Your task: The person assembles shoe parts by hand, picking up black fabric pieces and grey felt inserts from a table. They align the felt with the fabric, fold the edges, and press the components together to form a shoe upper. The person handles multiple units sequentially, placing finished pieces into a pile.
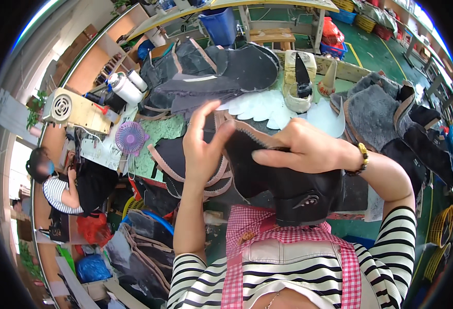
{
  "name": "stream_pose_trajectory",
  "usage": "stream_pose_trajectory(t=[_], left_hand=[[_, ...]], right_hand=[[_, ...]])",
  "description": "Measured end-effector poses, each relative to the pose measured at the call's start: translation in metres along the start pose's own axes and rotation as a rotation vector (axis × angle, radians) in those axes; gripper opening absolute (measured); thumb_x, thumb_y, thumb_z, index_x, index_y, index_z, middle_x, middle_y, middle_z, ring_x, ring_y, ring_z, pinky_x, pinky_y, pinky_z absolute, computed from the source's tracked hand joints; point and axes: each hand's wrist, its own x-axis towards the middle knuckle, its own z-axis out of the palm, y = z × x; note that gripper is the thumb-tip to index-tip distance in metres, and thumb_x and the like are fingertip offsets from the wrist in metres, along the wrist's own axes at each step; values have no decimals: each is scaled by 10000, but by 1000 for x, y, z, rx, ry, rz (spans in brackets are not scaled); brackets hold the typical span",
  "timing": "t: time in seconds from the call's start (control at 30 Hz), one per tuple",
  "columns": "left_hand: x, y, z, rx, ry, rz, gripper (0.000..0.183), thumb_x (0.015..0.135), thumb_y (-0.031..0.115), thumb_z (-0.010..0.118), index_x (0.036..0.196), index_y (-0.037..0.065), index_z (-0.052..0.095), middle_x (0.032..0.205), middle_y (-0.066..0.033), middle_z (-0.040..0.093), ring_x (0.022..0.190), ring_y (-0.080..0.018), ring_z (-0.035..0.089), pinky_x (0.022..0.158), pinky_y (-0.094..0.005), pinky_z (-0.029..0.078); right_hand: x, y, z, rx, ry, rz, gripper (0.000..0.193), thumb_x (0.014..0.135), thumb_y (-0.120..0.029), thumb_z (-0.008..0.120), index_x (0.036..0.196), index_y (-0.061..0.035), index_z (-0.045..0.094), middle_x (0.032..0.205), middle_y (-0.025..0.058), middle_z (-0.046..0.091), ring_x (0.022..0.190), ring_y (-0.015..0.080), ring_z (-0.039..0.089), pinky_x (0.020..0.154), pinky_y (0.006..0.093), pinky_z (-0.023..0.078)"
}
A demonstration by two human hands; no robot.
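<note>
A black boot upper (pixel 252 167), with a tan zigzag-cut edge strip and a small silvery ornament, is held up in front of my chest. My right hand (pixel 309 147) is closed on its top edge, the thumb lying on the black face and the fingers curled over the strip. At the upper left corner, my left hand (pixel 203 147) has its thumb against the edge and its index finger raised apart from the thumb. The other left fingers are partly hidden. More dark pieces with tan zigzag edges (pixel 174 154) lie on the table beside my left forearm.
Stacked dark uppers (pixel 226 67) lie at the far side, with a white block holding a black tool (pixel 301 77) and a cone (pixel 328 80) beside them. Grey fleecy pieces (pixel 373 108) lie at right. A purple fan (pixel 130 137) stands left; another person (pixel 64 188) sits beyond.
</note>
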Motion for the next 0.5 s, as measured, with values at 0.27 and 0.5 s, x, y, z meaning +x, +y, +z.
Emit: stream_pose_trajectory(t=[0.27, 0.5], left_hand=[[21, 40, 10, -288, -337, 67, 541, 958, 348, 562, 552, -7, 531, 473, -85, 418, 450, -95, 357, 435, -314, 290], [38, 50, 4, 282, -71, 865, 461, 804, 397, 738, 586, 79, 485, 511, -20, 415, 443, -191, 424, 440, -319, 338]], right_hand=[[10, 16, -11, 178, -250, 197, 480, 897, -422, 630, 782, 43, 616, 625, 99, 603, 574, 167, 567, 553, 353, 446], [-50, 5, -28, -753, 273, -222, 292, 730, -267, 719, 705, -69, 506, 616, 24, 454, 564, 181, 515, 524, 329, 405]])
